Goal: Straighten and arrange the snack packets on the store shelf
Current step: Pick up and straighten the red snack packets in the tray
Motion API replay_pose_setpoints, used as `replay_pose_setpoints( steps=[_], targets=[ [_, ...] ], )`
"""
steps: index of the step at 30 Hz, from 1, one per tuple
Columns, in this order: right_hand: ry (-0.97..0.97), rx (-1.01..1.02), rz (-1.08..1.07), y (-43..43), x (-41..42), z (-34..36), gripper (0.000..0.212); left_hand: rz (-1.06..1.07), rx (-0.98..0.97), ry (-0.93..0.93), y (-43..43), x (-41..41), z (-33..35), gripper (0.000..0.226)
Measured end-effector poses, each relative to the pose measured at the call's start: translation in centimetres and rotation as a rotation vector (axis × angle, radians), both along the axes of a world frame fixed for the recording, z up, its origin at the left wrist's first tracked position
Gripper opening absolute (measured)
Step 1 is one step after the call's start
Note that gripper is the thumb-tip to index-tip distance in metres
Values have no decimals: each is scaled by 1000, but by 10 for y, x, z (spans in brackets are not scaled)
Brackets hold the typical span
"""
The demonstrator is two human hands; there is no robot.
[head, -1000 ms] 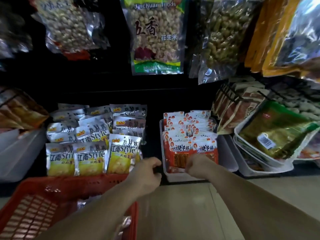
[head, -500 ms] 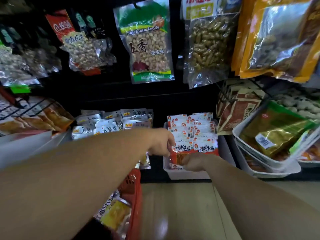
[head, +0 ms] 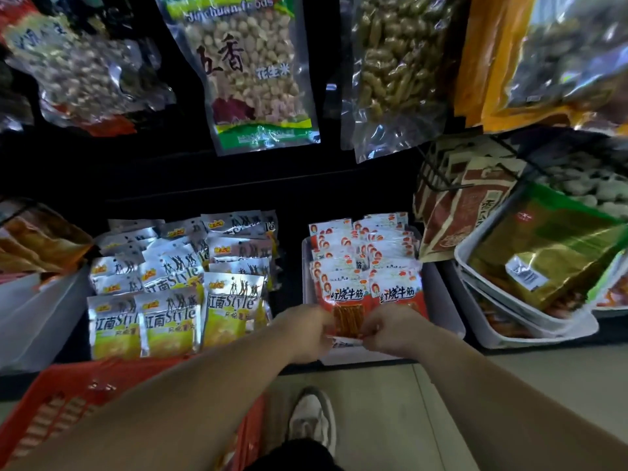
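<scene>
While both forearms are reaching forward and down from the lower edge of the view, the left hand (head: pixel 306 329) and the right hand (head: pixel 390 329) are meeting close together at the front of the white bin (head: pixel 441 300) on the low shelf (head: pixel 290 253). Both hands are turning knuckles up with their fingers curling under. The left hand is gripping the lower left edge of the front red packet (head: pixel 346 311), and the right hand is pinching its lower right corner, so the 2 hands are holding this 1 packet between them. The packet is standing at the very front of the bin, leaning slightly back against the rows of matching red packets (head: pixel 363 253) behind it. Just left of the bin, silver and yellow packets (head: pixel 170 321) are standing in 3 rough columns on the same shelf. A red basket (head: pixel 85 396) is sitting under the left forearm, and a pale shoe (head: pixel 311 419) is showing on the floor between the arms. A clear bag of peanuts (head: pixel 251 69) is hanging above, and a gold packet (head: pixel 543 260) is lying in a white tray (head: pixel 492 331) to the right.
</scene>
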State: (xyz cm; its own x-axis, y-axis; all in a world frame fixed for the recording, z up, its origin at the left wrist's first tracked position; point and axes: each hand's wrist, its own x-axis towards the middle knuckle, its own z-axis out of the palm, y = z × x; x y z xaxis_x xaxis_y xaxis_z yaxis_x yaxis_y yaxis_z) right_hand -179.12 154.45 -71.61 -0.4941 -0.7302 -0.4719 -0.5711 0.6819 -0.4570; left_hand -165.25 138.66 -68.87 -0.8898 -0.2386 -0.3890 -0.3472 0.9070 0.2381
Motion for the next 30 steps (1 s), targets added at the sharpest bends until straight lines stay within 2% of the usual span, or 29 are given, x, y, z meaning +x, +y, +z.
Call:
replay_pose_setpoints(
  steps=[4,6,8,11,13,15,17,19,21,23,26,28,30],
  targets=[
    [68,40,-76,-10,-18,-18,18,-38,42,44,-15,-13,-34,27],
    [60,27,-121,-18,-25,-20,23,-82,45,50,-26,-20,-45,26],
    [95,106,-60,-26,-30,-10,28,-68,55,90,-37,-25,-51,21],
    [271,255,52,-37,-39,6,39,47,116,132,-48,-38,-54,15],
    [328,247,57,-42,-45,7,44,68,130,174,-57,-53,-50,14],
    [188,152,-9,-45,-44,-1,41,99,131,230,-65,-67,-48,15],
    [69,29,-80,-43,-44,-17,28,171,135,294,-69,-76,-54,18],
    [115,-63,-144,-39,-51,-35,13,252,160,344,-68,-79,-66,23],
    [90,-146,-255,-32,-59,-45,17,282,186,407,-65,-78,-75,29],
    [69,-115,-284,-31,-60,-48,18,256,145,516,-64,-72,-79,31],
    [188,110,-105,-32,-57,-59,30,218,129,653,-57,-59,-82,23],
    [154,172,-33,-33,-57,-66,32,204,186,594,-47,-50,-84,23],
    [9,132,-35,-26,-60,-75,24,165,246,460,-33,-45,-86,23]
  ],
)
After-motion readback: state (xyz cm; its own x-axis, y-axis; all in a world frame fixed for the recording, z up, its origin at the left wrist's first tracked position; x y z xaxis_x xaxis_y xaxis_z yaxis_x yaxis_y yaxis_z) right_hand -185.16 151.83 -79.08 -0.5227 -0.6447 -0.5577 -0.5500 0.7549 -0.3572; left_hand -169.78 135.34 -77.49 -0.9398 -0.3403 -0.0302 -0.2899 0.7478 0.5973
